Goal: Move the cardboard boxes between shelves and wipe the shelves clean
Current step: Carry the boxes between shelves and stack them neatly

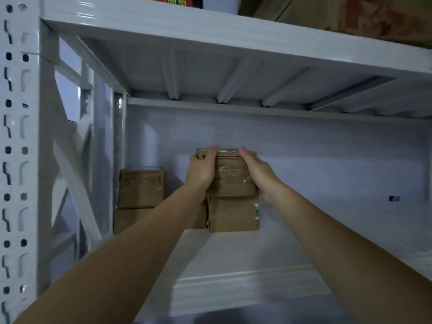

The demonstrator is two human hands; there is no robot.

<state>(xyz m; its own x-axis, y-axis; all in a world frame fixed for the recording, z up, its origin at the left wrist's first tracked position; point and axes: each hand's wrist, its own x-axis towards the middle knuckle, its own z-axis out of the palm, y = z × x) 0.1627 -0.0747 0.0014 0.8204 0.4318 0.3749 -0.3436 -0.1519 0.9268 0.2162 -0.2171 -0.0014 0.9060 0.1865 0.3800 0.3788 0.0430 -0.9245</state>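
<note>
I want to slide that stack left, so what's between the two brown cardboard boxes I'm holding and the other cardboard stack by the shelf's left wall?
In the head view, nothing: only the back wall shows between the held stack and the left stack.

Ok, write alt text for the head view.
Both hands, left hand and right hand, grip a taped cardboard box stacked on another box on a white metal shelf. Two more stacked boxes sit left.

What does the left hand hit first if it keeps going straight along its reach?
Left hand already grips the top taped cardboard box; beyond it, probably the back wall, though depth is unclear.
</note>
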